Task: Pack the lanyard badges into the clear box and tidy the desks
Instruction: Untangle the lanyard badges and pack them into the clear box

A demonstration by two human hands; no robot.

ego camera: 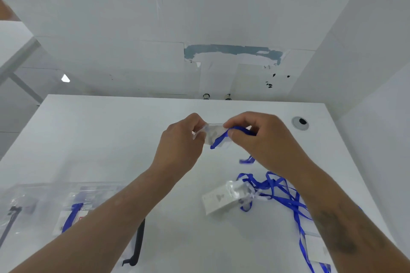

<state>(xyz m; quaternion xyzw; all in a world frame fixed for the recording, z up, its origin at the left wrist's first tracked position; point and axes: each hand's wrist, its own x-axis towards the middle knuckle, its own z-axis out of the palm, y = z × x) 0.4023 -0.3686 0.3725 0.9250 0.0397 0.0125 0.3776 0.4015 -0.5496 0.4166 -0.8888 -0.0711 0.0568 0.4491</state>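
A: What could go wrong from here?

B: The badge [214, 134] is held above the counter [111, 131], its left end pinched by the left hand [180, 142], while its blue strap [221, 137] is pinched by the right hand [261, 137]. If the strap is wound loosely, it is likely to spring open once the badge is laid in the box [66, 206].

A: Anything else?

B: The strap's free length appears to trail down toward the pile [261, 193] near the right forearm. Were it caught there, the other badges could be dragged across the counter or off its edge.

A: How does the badge look?

B: A clear, glossy sleeve with a pale card inside; the strap is flat, thin and bright blue. The sleeve is probably slippery, so a light pinch may be lost.
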